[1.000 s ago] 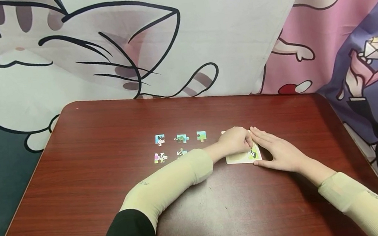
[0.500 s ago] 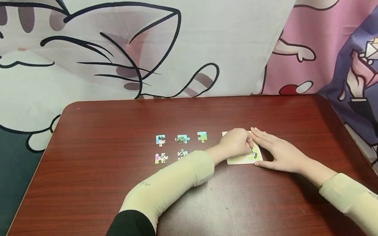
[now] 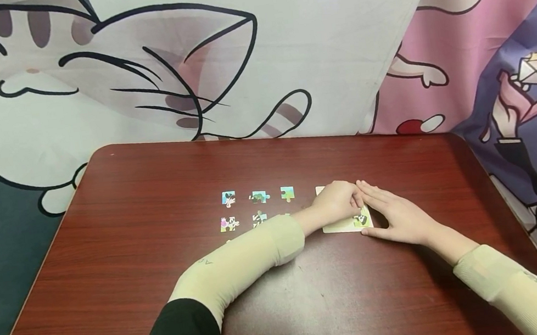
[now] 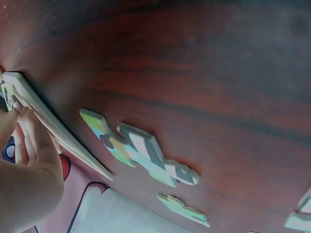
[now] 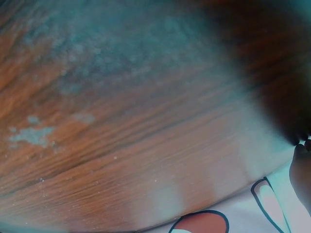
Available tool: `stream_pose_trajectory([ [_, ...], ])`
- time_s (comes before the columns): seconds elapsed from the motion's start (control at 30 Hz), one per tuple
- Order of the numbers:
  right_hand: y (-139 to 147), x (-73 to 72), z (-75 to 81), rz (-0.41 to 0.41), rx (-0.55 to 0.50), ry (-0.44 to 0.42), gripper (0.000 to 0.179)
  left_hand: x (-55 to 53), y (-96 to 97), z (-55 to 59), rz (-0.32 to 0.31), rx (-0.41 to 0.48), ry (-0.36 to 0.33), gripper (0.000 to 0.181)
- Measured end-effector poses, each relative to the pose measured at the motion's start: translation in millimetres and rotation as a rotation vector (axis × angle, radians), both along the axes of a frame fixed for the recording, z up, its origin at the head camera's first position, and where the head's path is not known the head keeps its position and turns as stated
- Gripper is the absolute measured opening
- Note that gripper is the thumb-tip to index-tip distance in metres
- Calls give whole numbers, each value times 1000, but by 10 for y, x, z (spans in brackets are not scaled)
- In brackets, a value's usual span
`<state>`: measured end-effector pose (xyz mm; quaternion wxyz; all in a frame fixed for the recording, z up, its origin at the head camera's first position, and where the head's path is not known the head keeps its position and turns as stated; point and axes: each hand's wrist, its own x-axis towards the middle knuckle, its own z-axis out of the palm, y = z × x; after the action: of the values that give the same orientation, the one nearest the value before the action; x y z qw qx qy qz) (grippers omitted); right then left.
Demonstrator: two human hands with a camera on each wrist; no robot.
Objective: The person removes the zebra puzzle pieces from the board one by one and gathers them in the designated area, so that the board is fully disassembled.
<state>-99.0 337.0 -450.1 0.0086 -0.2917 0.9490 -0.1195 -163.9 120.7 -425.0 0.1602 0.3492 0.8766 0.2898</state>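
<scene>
A pale cream puzzle board (image 3: 335, 228) lies on the table under both hands in the head view. My left hand (image 3: 336, 201) reaches across it with curled fingers, pinching a small puzzle piece (image 3: 361, 219) with a panda picture near the board's right side. The left wrist view shows the thumb and fingertips of this left hand (image 4: 36, 155) meeting close over the board (image 4: 73, 141); they hide much of the piece. Along the board's right edge my right hand (image 3: 395, 216) lies with straight fingers and spread thumb, touching the edge. The right wrist view catches only a bit of that hand (image 5: 302, 174).
Left of the board, loose puzzle pieces lie in rows, including a blue one (image 3: 228, 198), a green one (image 3: 287, 193) and a pink-and-white one (image 3: 229, 224). My left sleeve (image 3: 248, 252) partly covers others. A printed curtain (image 3: 334, 44) hangs behind the brown table (image 3: 145, 220).
My left fingertips have shifted slightly up and right, and more of the panda picture shows, turned from before. My right hand stays at the board's edge.
</scene>
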Motion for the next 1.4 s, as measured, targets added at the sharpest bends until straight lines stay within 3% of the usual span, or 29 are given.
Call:
stream_pose_trajectory([
  [0.33, 5, -3, -1, 10, -15, 15, 95, 20, -85, 63, 0, 83, -19, 9],
  [0.53, 6, -7, -8, 8, -8, 9, 95, 34, -204, 124, -10, 77, -40, 9],
  [0.83, -2, -6, 1, 9, -13, 4, 95, 69, -442, 211, -21, 99, -89, 5],
  [1.17, -4, 2, 0, -2, 1, -5, 96, 121, -776, 242, -38, 157, -107, 7],
  [1.4, 2, -3, 2, -11, 21, -21, 98, 155, -1032, 214, -36, 143, -172, 6],
])
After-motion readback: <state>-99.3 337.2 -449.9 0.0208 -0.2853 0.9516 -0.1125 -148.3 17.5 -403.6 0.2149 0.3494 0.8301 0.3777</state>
